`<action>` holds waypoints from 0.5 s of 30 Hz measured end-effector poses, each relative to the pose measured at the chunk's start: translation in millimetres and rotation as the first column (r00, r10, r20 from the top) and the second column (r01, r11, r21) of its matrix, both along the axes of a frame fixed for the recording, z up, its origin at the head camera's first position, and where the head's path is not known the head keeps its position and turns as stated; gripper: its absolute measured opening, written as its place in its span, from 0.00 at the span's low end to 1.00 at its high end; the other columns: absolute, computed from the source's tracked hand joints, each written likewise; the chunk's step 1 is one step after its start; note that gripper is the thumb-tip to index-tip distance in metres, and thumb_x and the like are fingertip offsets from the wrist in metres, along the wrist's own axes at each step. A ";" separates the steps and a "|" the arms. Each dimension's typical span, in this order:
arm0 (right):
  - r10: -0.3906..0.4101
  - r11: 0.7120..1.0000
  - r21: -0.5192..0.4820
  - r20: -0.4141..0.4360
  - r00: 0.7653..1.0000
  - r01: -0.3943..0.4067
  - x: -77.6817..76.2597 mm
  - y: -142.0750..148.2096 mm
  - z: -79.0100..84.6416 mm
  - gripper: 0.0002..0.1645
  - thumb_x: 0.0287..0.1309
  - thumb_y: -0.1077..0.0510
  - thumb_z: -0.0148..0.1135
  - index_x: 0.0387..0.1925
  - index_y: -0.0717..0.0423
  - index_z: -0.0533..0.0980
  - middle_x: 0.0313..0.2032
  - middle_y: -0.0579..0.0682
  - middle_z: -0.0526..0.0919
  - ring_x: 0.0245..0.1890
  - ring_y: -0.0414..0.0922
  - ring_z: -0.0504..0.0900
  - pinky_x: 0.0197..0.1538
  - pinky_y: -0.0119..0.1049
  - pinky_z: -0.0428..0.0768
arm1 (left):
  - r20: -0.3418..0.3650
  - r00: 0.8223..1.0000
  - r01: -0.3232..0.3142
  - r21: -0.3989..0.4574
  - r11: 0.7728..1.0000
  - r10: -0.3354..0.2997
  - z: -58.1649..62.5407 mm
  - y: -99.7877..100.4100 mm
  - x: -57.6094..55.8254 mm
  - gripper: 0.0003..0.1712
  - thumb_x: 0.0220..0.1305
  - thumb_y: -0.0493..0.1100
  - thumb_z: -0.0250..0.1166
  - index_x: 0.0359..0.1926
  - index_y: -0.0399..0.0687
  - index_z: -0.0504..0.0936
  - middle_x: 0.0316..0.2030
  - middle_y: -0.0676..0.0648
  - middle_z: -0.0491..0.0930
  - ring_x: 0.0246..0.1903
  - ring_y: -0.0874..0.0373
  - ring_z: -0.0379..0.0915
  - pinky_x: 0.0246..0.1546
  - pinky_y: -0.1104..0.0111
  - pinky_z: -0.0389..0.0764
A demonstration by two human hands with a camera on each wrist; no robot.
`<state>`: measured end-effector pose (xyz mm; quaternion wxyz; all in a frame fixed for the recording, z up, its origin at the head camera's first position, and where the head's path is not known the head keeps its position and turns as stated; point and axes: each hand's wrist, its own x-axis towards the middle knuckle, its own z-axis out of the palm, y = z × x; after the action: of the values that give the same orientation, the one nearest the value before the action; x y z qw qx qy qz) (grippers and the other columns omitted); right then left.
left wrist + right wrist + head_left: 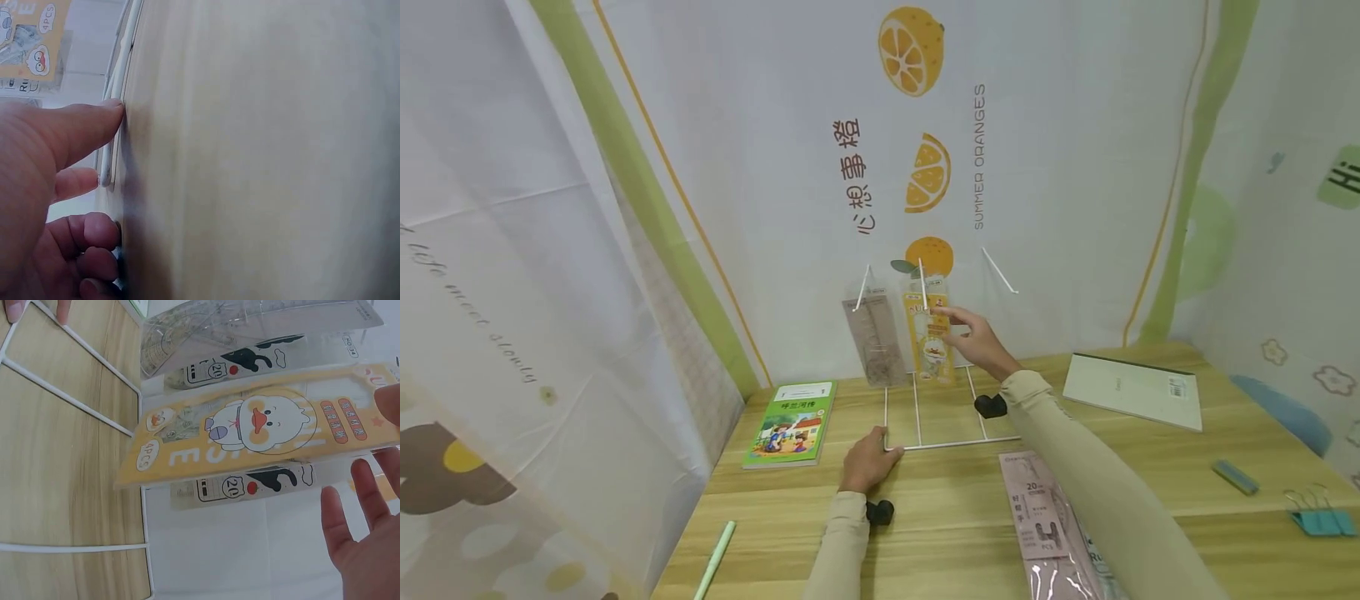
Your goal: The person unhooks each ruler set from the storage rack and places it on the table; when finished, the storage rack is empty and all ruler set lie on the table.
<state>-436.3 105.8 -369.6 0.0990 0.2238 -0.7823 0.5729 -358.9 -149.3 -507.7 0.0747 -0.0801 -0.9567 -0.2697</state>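
Okay, so what matters here, I reckon, is how the yellow packet (934,342) sits against the right hand (976,337). It's at the middle hook (922,283), immediately left of that hand, long axis running pretty much up and down with its lower end towards the worktop (947,508). Right hand is clearly the nearer one; the left hand (868,462) is lower down and off to the side.

As for the right hand's fingers (334,519), they're loosely spread. The thumb overlaps the packet's front near its upper part and another fingertip meets the side edge. Honestly can't tell if that's a proper pinch or just a touch, since the wrist view cuts it off.

Left hand has a simpler job: thumb and index finger hold the near left corner of the white wire rack (951,443), one on each side of it, with the other fingers curled under. Btw there's a grey packet (876,342) just left of the yellow one, so I'd watch for the two brushing.
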 end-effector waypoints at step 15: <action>-0.008 0.999 -0.045 0.021 1.000 0.009 7.6 1.3 -2.7 0.28 0.69 0.61 0.60 0.69 0.49 0.72 0.69 0.56 0.71 0.61 0.59 0.72 0.62 0.60 0.71 | 0.037 0.999 -0.018 -0.013 1.000 0.018 0.2 1.7 -2.7 0.31 0.64 0.52 0.69 0.60 0.37 0.77 0.50 0.33 0.84 0.45 0.36 0.82 0.43 0.46 0.79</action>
<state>-428.7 107.1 -372.3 0.0985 0.2123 -0.7712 0.5920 -361.5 -147.6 -507.5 0.0587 -0.0670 -0.9603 -0.2644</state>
